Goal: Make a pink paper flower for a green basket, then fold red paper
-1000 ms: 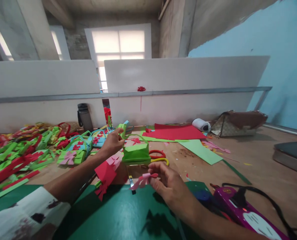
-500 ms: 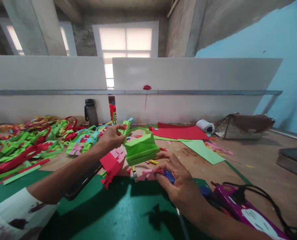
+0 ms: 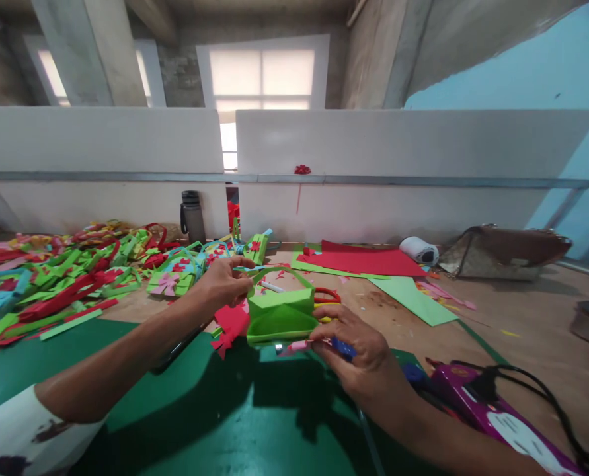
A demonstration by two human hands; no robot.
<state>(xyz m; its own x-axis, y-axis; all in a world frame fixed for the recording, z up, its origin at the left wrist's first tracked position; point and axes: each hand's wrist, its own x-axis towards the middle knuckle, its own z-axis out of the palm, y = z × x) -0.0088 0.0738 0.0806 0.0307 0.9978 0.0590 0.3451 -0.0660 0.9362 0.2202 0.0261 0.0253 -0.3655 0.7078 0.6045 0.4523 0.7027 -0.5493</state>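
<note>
A small light-green paper bag (image 3: 280, 309) with a looped handle hangs tilted over the front of the table. My left hand (image 3: 225, 281) is closed, pinching the bag at its left side near the handle. At the bag's lower right corner, my right hand (image 3: 361, 344) is closed on a pink paper cutout (image 3: 298, 346), its fingertips against the bag. A blue object (image 3: 342, 348) lies partly hidden by those fingers; I cannot make out its kind. Behind the bag show red and yellow scissor handles (image 3: 328, 295). A red paper cutout (image 3: 232, 324) lies beside my left hand.
Finished-looking paper bags and strips pile up (image 3: 71, 277) on the left. A bottle (image 3: 192, 218) stands behind. Red paper sheets (image 3: 368, 259), a white roll (image 3: 418, 251) and a handbag (image 3: 507, 254) lie at the back. A purple power strip (image 3: 492, 410) with a cord sits front right.
The green bag has tipped so more of its inside shows, and it has come lower toward the pink cutout. The view has shifted slightly to the left.
</note>
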